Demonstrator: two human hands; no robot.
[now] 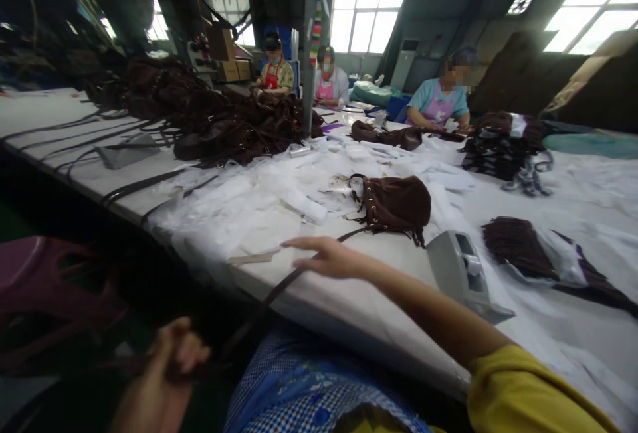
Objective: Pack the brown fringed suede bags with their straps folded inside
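Observation:
A dark brown drawstring bag (pixel 399 202) with fringe and metal eyelets lies on its side on the white table. Its long strap (pixel 272 295) runs leftward over the table edge and down. Low at the left, off the table, my left hand (pixel 174 353) is closed around that strap, somewhat blurred by motion. My right hand (pixel 331 257) reaches over the table edge with fingers stretched out and thumb apart. The strap passes under this hand, and I cannot tell whether they touch. Just beyond its fingertips lies a flat beige strip (pixel 254 258).
Crumpled white wrapping (pixel 224 210) spreads beside the bag. A grey tape dispenser (pixel 461 270) stands near my right forearm. Brown bags (pixel 234 124) are heaped at the back left. More brown fringed pieces (pixel 518 247) lie right. A stool (pixel 47 273) stands left; several people work across the table.

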